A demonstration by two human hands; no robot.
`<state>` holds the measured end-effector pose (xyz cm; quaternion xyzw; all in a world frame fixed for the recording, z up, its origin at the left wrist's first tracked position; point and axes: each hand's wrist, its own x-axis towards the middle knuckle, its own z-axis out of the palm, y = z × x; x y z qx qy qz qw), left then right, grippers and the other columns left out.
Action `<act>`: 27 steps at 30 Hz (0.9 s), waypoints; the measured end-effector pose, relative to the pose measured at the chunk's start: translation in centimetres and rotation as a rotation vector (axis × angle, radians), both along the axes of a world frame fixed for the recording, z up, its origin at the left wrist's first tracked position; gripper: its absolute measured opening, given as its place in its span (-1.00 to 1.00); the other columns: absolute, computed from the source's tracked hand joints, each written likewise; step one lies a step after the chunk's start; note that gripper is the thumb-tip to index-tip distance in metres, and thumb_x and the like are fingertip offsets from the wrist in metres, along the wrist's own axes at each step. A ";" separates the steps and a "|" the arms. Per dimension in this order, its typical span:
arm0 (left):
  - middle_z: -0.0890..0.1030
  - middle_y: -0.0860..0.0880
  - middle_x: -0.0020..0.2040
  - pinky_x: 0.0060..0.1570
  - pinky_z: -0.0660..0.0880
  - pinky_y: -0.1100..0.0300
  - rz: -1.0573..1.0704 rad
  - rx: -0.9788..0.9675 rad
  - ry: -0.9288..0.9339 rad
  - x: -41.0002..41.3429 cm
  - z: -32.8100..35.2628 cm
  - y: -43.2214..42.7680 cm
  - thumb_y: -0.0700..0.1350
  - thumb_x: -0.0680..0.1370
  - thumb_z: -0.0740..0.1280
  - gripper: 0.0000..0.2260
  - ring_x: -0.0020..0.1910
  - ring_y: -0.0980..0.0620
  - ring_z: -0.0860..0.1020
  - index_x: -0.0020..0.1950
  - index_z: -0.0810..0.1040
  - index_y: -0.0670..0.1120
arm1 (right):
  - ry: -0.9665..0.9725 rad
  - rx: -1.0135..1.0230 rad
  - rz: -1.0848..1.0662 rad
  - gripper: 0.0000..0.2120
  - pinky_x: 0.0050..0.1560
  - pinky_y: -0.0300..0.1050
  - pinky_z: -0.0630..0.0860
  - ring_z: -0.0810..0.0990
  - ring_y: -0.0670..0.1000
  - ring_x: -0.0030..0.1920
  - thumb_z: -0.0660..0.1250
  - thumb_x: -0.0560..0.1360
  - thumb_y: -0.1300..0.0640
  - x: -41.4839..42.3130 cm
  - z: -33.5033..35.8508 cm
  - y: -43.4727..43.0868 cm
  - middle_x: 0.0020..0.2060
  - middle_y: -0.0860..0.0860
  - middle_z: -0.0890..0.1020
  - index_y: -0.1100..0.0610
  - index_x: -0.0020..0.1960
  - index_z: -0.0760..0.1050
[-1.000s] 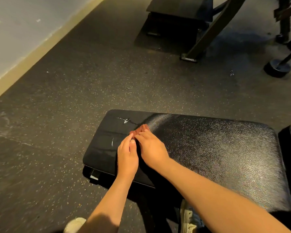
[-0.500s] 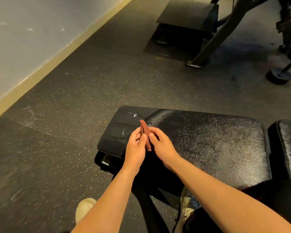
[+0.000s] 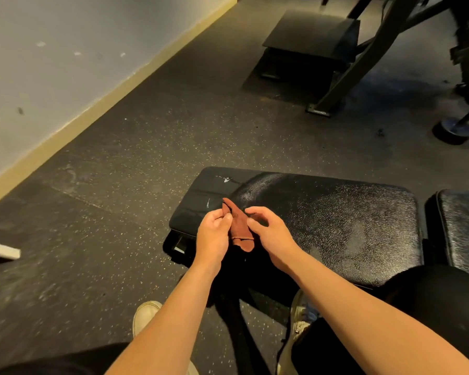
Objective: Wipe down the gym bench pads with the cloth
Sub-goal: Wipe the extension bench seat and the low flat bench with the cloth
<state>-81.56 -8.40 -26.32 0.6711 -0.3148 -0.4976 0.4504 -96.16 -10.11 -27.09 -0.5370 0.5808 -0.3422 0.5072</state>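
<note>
Now pinches the brown cloth [image 3: 240, 228] in the left hand [image 3: 213, 236] above the black bench pad [image 3: 336, 226]; touches it with the loosely curled right hand [image 3: 272, 235], grip unclear.

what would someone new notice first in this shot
The rust-red cloth, bunched between both hands over the left end of the black bench pad: the left hand pinches it, the right hand is at its other edge. Next, the white scuffs near the pad's far-left corner.
</note>
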 end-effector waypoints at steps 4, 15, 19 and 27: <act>0.67 0.03 0.03 -0.06 0.53 0.20 0.006 -0.015 -0.130 0.4 -0.4 0.2 -0.07 0.61 0.33 -0.89 -0.03 0.14 0.63 0.12 0.58 -0.01 | 0.123 -0.059 -0.056 -0.69 -0.06 -0.54 0.37 0.54 -0.26 0.06 0.33 0.54 0.33 -0.6 0.2 -0.4 0.04 -0.12 0.63 -0.08 0.06 0.59; 0.61 0.04 0.08 -0.10 0.43 0.34 -0.124 -0.066 -0.072 -0.9 -0.9 0.3 -0.12 0.61 0.38 -0.76 0.02 0.17 0.60 0.20 0.43 0.11 | 0.209 -0.178 -0.049 -0.64 0.06 -0.59 0.32 0.42 -0.38 0.09 0.38 0.47 0.42 -0.4 -0.3 -0.2 0.13 -0.02 0.44 0.03 0.11 0.64; 0.63 0.06 0.09 -0.07 0.50 0.30 -0.077 -0.043 -0.071 -0.7 -1.4 -0.4 -0.18 0.61 0.36 -0.78 0.02 0.16 0.62 0.20 0.52 0.07 | 0.203 -0.173 -0.020 -0.66 0.09 -0.56 0.34 0.47 -0.30 0.11 0.40 0.48 0.37 -0.5 -0.5 -0.7 0.13 -0.01 0.44 -0.01 0.12 0.64; 0.64 0.05 0.07 -0.17 0.51 0.36 -0.099 -0.031 -0.038 -0.6 -2.2 -1.5 -0.21 0.65 0.30 -0.83 0.03 0.16 0.62 0.12 0.58 0.05 | 0.367 -0.099 0.213 -0.52 0.30 -0.22 0.34 0.44 -0.05 0.34 0.39 0.52 0.22 -0.6 -2.0 -2.1 0.30 -0.02 0.52 -0.01 0.40 0.46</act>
